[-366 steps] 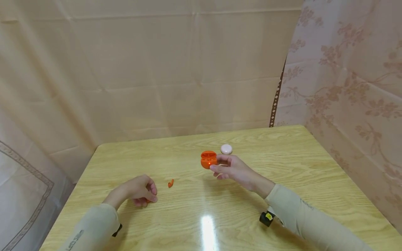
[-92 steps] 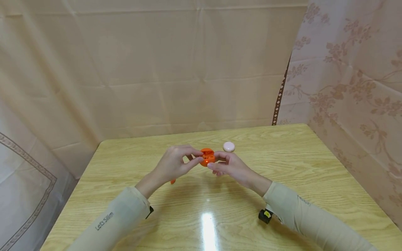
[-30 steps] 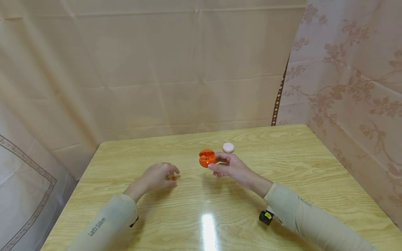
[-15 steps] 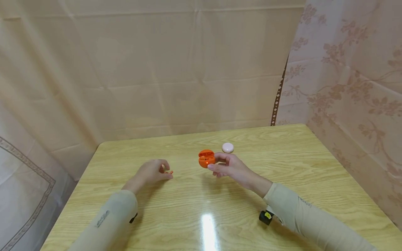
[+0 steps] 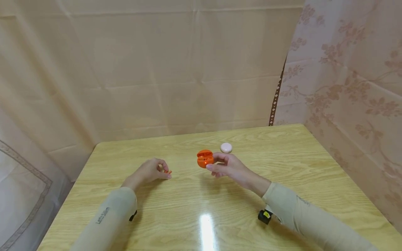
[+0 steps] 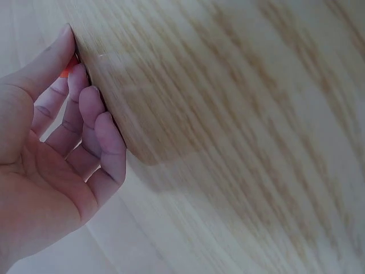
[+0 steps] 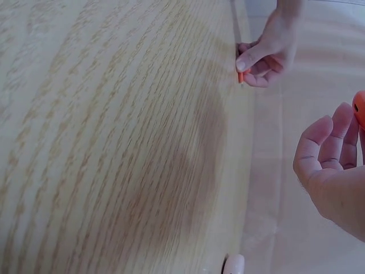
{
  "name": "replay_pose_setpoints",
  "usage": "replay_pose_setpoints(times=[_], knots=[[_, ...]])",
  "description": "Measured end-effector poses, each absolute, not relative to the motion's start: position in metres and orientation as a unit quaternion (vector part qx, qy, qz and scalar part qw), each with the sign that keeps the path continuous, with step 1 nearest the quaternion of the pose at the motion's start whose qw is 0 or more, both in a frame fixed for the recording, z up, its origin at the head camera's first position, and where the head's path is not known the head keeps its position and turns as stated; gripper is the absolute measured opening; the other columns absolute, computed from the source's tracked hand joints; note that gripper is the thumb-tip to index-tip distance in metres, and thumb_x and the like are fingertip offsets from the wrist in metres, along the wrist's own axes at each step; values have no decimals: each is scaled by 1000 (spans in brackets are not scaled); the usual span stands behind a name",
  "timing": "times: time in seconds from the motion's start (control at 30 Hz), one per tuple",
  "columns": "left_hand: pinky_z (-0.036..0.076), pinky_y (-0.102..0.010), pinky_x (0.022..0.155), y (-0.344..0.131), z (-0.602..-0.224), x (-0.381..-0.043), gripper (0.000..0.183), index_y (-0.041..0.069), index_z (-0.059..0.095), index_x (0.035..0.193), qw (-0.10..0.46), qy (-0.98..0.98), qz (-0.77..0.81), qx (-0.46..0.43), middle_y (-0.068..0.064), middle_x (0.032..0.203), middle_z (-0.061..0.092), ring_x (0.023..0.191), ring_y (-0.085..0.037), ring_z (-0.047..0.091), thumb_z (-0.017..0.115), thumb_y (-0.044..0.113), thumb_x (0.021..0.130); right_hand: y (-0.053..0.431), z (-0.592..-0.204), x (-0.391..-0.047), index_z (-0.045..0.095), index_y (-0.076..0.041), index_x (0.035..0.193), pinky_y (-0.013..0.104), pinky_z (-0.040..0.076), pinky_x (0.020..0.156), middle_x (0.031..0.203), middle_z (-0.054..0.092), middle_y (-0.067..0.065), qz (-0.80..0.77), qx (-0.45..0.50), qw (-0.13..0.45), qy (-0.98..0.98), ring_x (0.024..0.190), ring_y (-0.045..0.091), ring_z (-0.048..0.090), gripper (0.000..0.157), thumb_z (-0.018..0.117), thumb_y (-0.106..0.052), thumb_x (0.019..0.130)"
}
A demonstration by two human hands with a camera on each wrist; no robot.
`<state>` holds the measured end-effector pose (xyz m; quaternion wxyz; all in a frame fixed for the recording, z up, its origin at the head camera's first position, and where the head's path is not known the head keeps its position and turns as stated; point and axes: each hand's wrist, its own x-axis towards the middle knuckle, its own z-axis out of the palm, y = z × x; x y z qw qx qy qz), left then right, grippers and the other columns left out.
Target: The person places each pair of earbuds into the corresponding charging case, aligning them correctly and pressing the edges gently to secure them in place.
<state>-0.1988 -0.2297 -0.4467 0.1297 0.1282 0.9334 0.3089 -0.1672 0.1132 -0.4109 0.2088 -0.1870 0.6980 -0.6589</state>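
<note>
My left hand (image 5: 153,169) pinches an orange earbud (image 5: 168,172) between thumb and fingertips, low over the left-middle of the table. In the left wrist view only a sliver of the earbud (image 6: 69,68) shows behind the fingers; its stem pokes out below the thumb in the right wrist view. My right hand (image 5: 226,165) holds a round orange earbud case (image 5: 205,162) by its right side, raised above the table, lid up and slots facing me. A rounded orange bump sits in the case's left slot. The right wrist view catches just the case's edge (image 7: 360,108).
A pale pink, round, flat case (image 5: 226,147) lies on the wood-grain table (image 5: 176,216) just behind my right hand. Beige curtain (image 5: 188,69) hangs along the table's far edge, and floral cloth (image 5: 351,87) on the right. A black wrist camera (image 5: 265,217) hangs under my right sleeve.
After reaching the case, my left hand has returned to the left, picked the second earbud off the table and drawn it slightly left. My right hand keeps the case in nearly the same place.
</note>
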Motion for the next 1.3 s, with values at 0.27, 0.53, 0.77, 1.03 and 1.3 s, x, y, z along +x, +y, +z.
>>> replay_pose_setpoints(times=[0.27,0.53,0.77,1.03,1.3], knots=[[40,-32,64,-229,-447,-200,26,11,68,93,144,931,316,113,0,72,59,67,-15,49,87,26,82,111,-409,-167,60,2,130,45,57,83,108,68,10,-654,-187,207,703,84,21,67,41,72,-19,97],[41,-29,61,-220,-442,-205,28,10,67,90,169,932,308,90,0,74,58,67,-15,49,88,27,81,113,-407,-171,60,2,127,38,58,81,111,65,19,-669,-181,219,687,85,24,67,40,72,-21,96],[42,-26,58,-221,-437,-208,31,8,65,88,201,923,325,51,1,73,57,62,-13,48,90,23,79,112,-408,-168,55,1,130,32,55,77,111,63,9,-725,-149,252,624,84,20,62,40,70,-16,97],[40,-25,55,-224,-439,-208,34,7,63,87,190,927,320,52,1,72,55,59,-12,46,91,23,77,114,-414,-169,56,-2,129,33,54,77,111,62,7,-740,-142,255,607,83,19,62,34,67,-14,99],[40,-28,59,-221,-436,-205,34,7,62,86,190,932,304,62,0,74,55,62,-14,47,91,23,78,112,-416,-170,57,-3,129,32,54,76,111,62,7,-735,-156,261,606,84,19,61,34,67,-14,99]])
